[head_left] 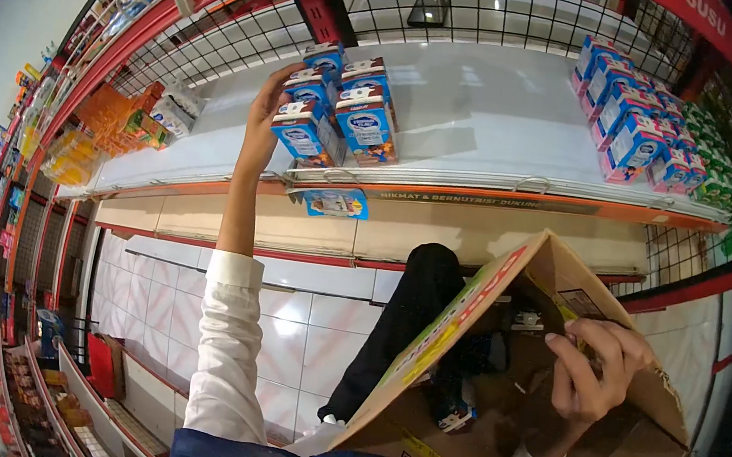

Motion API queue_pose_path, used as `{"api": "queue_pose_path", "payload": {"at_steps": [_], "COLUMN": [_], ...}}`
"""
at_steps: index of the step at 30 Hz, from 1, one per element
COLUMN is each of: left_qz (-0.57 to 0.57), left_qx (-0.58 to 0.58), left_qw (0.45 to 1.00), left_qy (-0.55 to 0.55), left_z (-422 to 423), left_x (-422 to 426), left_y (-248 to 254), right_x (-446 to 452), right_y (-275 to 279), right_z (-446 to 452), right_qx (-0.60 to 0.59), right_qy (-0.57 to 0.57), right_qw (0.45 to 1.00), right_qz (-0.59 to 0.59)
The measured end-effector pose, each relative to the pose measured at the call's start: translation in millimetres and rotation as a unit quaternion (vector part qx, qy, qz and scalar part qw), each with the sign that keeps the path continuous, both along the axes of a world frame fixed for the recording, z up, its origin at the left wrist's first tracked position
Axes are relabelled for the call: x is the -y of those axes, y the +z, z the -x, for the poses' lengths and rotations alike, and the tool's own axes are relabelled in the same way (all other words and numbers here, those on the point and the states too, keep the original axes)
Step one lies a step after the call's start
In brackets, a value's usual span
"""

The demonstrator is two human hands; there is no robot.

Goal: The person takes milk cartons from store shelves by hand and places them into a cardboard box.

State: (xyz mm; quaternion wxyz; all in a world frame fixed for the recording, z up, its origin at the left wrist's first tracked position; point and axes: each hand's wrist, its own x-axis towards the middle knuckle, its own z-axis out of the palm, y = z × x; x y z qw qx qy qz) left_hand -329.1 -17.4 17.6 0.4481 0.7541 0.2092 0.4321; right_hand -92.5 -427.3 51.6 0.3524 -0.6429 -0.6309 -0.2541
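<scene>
On the white shelf, my left hand (269,100) is wrapped against the left side of a row of blue-and-white cartons (308,130) with brown tops. Another row of the same cartons (367,128) stands right beside it. My right hand (591,370) is over an open cardboard box (464,323), its fingers curled near the inner wall; anything in them is hidden. Deep in the box lies a small blue-and-white item (456,417), and another pale item (526,321) shows near its far wall.
Pink-and-blue cartons (632,147) and green packs (714,148) stand at the shelf's right end. Orange packs (119,121) are at its left end. A price rail (461,200) runs along the front edge, with a blue card (336,203) below. My bent leg (410,316) is beside the box.
</scene>
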Motion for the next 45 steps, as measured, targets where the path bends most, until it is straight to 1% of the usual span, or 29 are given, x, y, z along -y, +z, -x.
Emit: {"api": "queue_pose_path", "payload": {"at_steps": [2,4,9,12,13,14,16,17,19,20,22,24,26,27,29,33,35,39,41,45], "left_qz": [-0.014,-0.025,-0.047,-0.085,-0.136,-0.148,-0.233,-0.234,-0.344,-0.343,-0.444,-0.447,-0.432,-0.433,-0.348,-0.322,-0.287,-0.279,-0.271,-0.272], "left_qx": [0.011,0.004,0.029,0.103,0.099,0.098,0.029,0.032,-0.128,-0.127,-0.265,-0.263,-0.309,-0.309,-0.271,-0.25,-0.231,-0.243,-0.231,-0.201], "left_qw": [1.0,1.0,0.998,0.987,0.978,0.974,0.963,0.963,0.926,0.927,0.852,0.85,0.844,0.844,0.896,0.913,0.929,0.929,0.934,0.941], "left_qy": [-0.006,-0.007,-0.002,0.088,0.125,0.138,0.13,0.129,0.087,0.089,0.082,0.093,0.077,0.076,0.045,0.017,0.007,0.008,0.003,0.011], "left_z": [0,-1,2,4,6,2,-6,-13,-33,-41,-56,-64,-67,-68,-69,-68,-67,-67,-67,-67], "left_x": [4,6,6,1,1,12,18,22,27,25,21,19,13,11,9,11,11,16,13,13], "left_y": [1,3,3,11,15,30,54,65,80,80,79,72,67,65,63,61,60,61,59,56], "right_x": [0,0,-1,-1,-1,-1,-1,-2,-3,-4,-4,-1,2,2,3,3,3,4,4,4], "right_y": [1,5,7,6,6,6,6,5,6,6,5,6,5,5,3,3,2,1,0,3], "right_z": [2,4,6,7,6,7,7,7,8,8,7,4,1,-1,-4,-3,-2,-2,-3,0], "right_qx": [0.009,-0.013,0.0,0.001,-0.005,0.002,-0.008,-0.006,-0.002,0.001,0.007,0.013,0.01,0.009,0.015,0.005,0.0,0.004,0.008,-0.003], "right_qy": [-0.005,0.005,0.008,-0.001,-0.008,-0.009,-0.02,-0.021,-0.024,-0.026,-0.022,-0.022,-0.022,-0.023,-0.017,-0.033,-0.033,-0.039,-0.027,-0.037], "right_qw": [1.0,1.0,1.0,1.0,1.0,1.0,1.0,1.0,1.0,1.0,1.0,0.999,1.0,0.999,1.0,0.999,0.999,0.999,1.0,0.999], "right_qz": [0.006,0.009,0.012,0.02,0.02,0.015,0.018,0.016,0.017,0.018,0.019,0.019,0.02,0.02,0.009,0.005,0.002,0.01,0.004,0.014]}}
